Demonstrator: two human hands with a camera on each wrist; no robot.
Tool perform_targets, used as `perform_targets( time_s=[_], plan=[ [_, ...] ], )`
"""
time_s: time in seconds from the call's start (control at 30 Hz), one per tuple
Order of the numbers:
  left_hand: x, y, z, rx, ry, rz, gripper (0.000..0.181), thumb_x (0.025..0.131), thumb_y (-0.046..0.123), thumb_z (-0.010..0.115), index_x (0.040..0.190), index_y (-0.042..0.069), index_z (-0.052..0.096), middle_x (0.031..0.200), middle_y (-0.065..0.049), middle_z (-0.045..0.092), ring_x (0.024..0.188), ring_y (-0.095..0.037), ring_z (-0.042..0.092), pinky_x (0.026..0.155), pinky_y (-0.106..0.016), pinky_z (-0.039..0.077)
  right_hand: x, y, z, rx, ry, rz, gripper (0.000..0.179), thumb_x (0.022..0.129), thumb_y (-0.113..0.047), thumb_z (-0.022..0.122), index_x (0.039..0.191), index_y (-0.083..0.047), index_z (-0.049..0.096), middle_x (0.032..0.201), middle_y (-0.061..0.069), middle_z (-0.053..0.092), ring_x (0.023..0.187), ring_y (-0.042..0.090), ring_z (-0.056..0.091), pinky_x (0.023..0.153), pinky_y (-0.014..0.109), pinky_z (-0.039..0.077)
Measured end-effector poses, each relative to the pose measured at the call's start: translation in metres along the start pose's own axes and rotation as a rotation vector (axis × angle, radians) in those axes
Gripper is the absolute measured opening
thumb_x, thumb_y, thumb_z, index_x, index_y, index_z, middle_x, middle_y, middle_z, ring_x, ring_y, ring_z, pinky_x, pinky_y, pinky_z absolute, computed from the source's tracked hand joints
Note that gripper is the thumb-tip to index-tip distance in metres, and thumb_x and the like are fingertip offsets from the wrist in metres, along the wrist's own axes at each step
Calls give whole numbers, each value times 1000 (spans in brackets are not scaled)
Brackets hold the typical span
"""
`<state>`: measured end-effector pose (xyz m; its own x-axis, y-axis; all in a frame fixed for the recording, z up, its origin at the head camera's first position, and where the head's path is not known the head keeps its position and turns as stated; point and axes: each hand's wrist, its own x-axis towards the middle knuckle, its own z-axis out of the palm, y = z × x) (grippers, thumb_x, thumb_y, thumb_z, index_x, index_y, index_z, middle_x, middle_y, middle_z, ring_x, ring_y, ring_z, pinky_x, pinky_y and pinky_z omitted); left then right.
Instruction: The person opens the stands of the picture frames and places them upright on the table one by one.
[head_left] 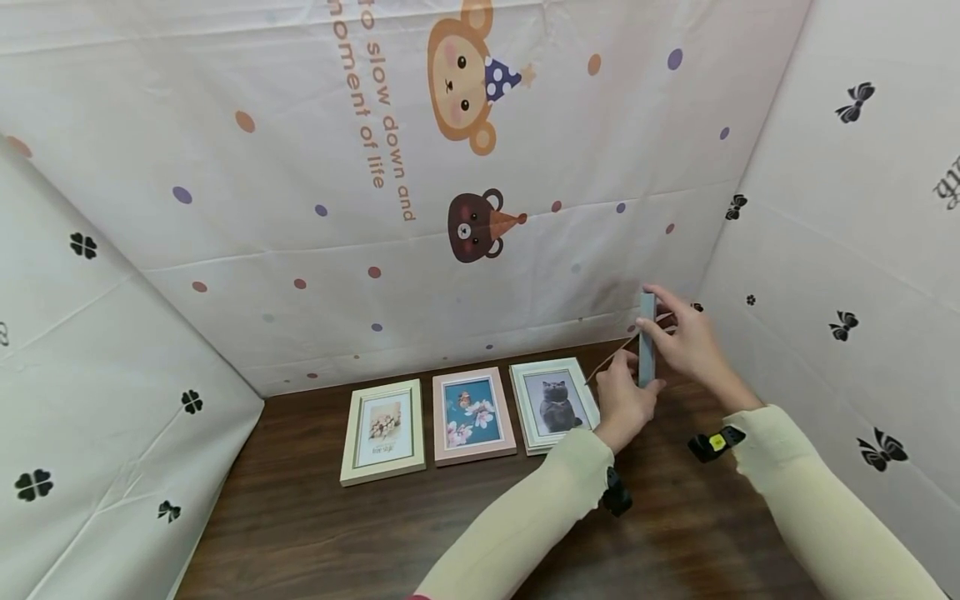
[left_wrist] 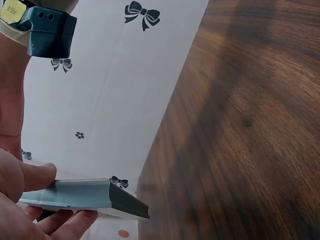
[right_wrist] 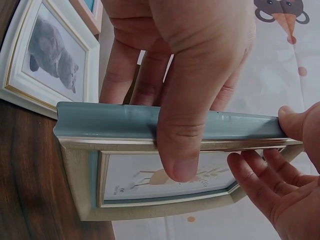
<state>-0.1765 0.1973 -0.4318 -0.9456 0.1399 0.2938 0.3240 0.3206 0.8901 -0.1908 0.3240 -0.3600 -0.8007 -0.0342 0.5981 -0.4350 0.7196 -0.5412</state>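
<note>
Both hands hold a blue-edged picture frame (head_left: 647,342) upright at the right, its narrow side facing the head camera. My left hand (head_left: 626,404) grips the lower part. In the right wrist view the left hand (right_wrist: 200,55) has its thumb across the front and fingers behind. Higher up, my right hand (head_left: 686,337) grips the frame, its thumb (right_wrist: 292,117) on the blue side and fingers toward the front. A pale picture (right_wrist: 150,175) shows inside the frame's beige border. From its back slants a thin brown piece (head_left: 611,356), apparently a stand.
On the dark wooden table (head_left: 300,525) stand a cat picture frame (head_left: 555,406), a pink frame with flowers (head_left: 474,417) and a cream frame (head_left: 382,433), side by side. Patterned white cloth walls (head_left: 300,167) enclose the back and both sides.
</note>
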Motion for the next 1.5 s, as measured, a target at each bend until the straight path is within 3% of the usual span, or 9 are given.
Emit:
perform_targets(
  time_s=[0.13, 0.27, 0.43, 0.57, 0.67, 0.73, 1.0, 1.3, 1.5],
  plan=[
    [1, 0, -1, -9, 5, -24, 34, 82, 19, 89, 104, 19, 63, 93, 4, 72, 83, -7, 67, 70, -20, 53, 1, 2, 0, -13, -24, -4, 56, 98, -12, 71, 150, -8, 50, 108, 30, 70, 85, 42, 71, 65, 12, 46],
    [3, -3, -3, -4, 17, -37, 37, 79, 20, 92, 104, 16, 65, 91, 3, 69, 83, -8, 64, 70, -20, 52, 3, 9, -3, 32, -23, 9, 53, 104, -15, 62, 154, -10, 45, 112, 30, 67, 84, 30, 70, 63, 14, 51],
    [5, -7, -5, -27, -2, -49, 40, 79, 20, 92, 108, 12, 66, 92, 1, 69, 82, -5, 63, 69, -20, 52, 3, 20, -12, 72, -5, 80, 49, 109, -20, 51, 156, -10, 41, 120, 31, 62, 87, 21, 66, 65, 12, 52],
    [6, -9, -9, -66, -28, -70, 40, 81, 15, 90, 113, 11, 66, 99, -4, 72, 89, -11, 67, 71, -23, 54, 1, 32, -19, 26, -71, 147, 52, 110, -19, 48, 157, -3, 36, 129, 38, 57, 98, 47, 65, 77, 39, 58],
    [7, -9, -12, -97, -45, -89, 39, 83, 11, 88, 115, 10, 66, 104, -7, 73, 92, -13, 70, 72, -24, 55, -2, 41, -21, 11, -142, 195, 57, 110, -17, 47, 159, 3, 27, 141, 43, 45, 113, 60, 56, 88, 65, 51],
    [9, -10, -14, -115, -58, -97, 39, 84, 9, 86, 118, 11, 66, 105, -7, 74, 91, -13, 71, 71, -24, 56, -4, 46, -21, 9, -174, 225, 61, 110, -18, 47, 160, 5, 20, 146, 45, 37, 119, 64, 51, 94, 72, 45],
    [14, -10, -20, -235, -100, -161, 36, 84, 0, 83, 115, 11, 66, 101, -8, 78, 85, -13, 74, 67, -27, 59, -10, 64, -18, -6, -225, 316, 74, 110, -18, 45, 161, 5, -4, 149, 49, 25, 126, 69, 39, 96, 73, 41],
    [19, -13, -26, -333, -119, -182, 30, 88, -8, 75, 109, 10, 64, 100, -11, 77, 90, -19, 74, 72, -33, 60, -15, 65, -17, -3, -187, 349, 57, 111, -21, 45, 154, 9, 24, 135, 44, 43, 121, 61, 49, 90, 69, 49],
    [20, -16, -26, -358, -137, -193, 28, 88, -9, 75, 105, 10, 63, 98, -11, 77, 88, -18, 74, 72, -33, 60, -17, 61, -16, -48, -143, 353, 54, 109, -18, 50, 151, 9, 32, 125, 39, 51, 112, 52, 55, 83, 63, 54]
  ],
)
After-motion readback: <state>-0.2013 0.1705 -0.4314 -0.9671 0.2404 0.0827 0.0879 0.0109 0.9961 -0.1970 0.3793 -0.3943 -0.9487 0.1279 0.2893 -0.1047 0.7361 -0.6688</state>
